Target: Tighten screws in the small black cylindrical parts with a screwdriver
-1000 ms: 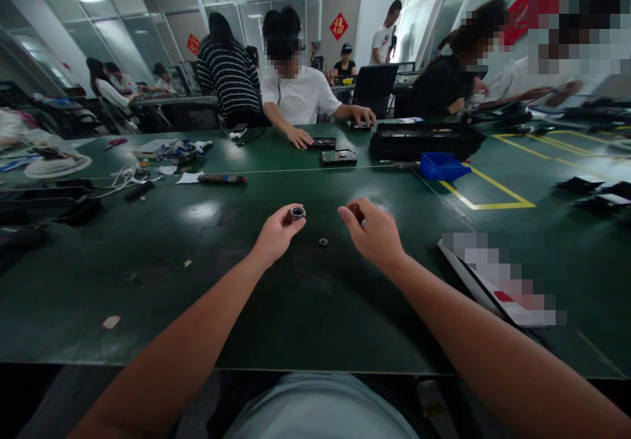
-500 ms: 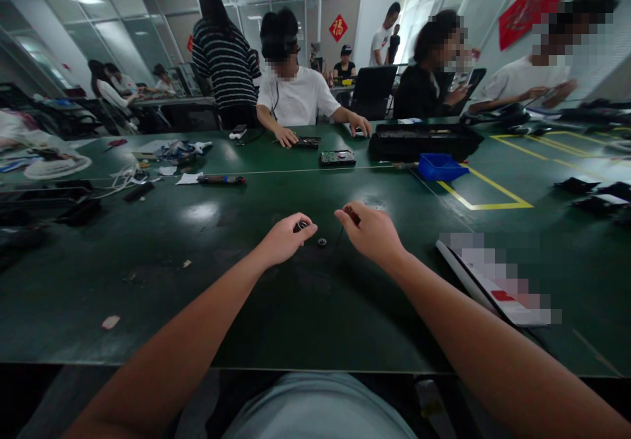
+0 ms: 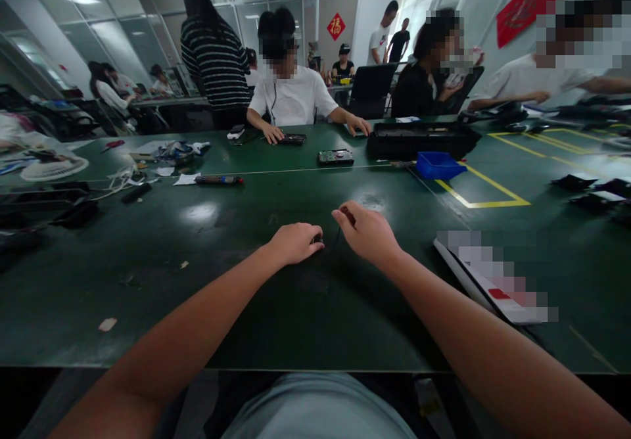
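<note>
Near the middle of the green table [image 3: 276, 307], my left hand [image 3: 298, 243] is closed, thumb and fingertips around a small dark round part [image 3: 318, 239] close to the tabletop. My right hand [image 3: 362, 229], a short way to its right, is also closed, its curled fingers on a small brownish object [image 3: 348, 215] mostly hidden by them. A thin dark shaft points down from the right hand toward the table. The two hands do not touch.
Beyond my hands lie a circuit board part [image 3: 336, 157], a blue tray [image 3: 440, 165] and a long black housing [image 3: 424, 140]. A screwdriver-like tool [image 3: 219, 180] lies left. A pale packet [image 3: 488, 281] rests right. A person in a white shirt [image 3: 290, 97] sits opposite.
My left hand has moved right and closed over the small round part that lay on the table. My right hand has barely moved. The person opposite has shifted a dark part slightly left.
</note>
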Available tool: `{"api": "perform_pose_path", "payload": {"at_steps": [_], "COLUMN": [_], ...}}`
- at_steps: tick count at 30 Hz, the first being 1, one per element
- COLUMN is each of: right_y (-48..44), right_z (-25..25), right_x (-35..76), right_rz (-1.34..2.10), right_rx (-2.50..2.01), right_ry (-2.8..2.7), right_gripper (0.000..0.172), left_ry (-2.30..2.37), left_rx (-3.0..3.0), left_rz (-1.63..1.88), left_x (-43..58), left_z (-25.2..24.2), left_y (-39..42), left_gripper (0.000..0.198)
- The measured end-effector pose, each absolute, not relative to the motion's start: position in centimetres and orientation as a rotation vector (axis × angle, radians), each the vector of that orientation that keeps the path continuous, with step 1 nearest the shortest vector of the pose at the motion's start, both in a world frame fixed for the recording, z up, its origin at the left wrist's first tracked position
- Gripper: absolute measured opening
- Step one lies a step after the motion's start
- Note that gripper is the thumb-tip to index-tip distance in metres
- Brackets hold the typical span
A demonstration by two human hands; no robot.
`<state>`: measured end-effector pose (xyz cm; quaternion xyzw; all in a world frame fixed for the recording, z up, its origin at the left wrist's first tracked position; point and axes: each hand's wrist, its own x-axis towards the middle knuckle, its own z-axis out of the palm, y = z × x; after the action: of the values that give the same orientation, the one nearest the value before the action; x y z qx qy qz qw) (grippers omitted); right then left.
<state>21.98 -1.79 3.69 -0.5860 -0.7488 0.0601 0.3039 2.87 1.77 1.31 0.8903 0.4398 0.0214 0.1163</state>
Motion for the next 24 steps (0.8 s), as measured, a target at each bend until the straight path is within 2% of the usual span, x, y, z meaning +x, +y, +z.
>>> {"api": "perform_pose_path", "payload": {"at_steps": [4,10,15,19,24], "right_y": [-1.7,-1.7,-1.7,-1.6,-1.6], "right_z": [3.6,3.7,3.6,3.5,3.5], "right_x": [22.0,22.0,22.2,22.2,22.2], "right_rz": [0.143,0.180,0.185,0.179,0.192], "right_rx": [-1.551,-1.563,-1.558,-1.562,-1.551], "right_ry": [-1.993,-1.996,-2.000,-1.997,-2.002], "right_gripper": [0.027,0.029,0.030,0.030,0.031], "left_ry": [1.344,1.403,1.392,1.302,1.484], "left_rx": [2.459,2.185,1.597,1.211,1.025], "left_rz": [0.204,0.690,1.037,1.328,1.447], "left_x": [1.7,-3.1,-9.2,-14.5,-21.0], "left_z": [1.6,2.4,3.0,4.1,5.7], "left_y": [2.3,4.3,5.3,4.6,2.6], "left_gripper": [0.031,0.023,0.023,0.016,0.013]}}
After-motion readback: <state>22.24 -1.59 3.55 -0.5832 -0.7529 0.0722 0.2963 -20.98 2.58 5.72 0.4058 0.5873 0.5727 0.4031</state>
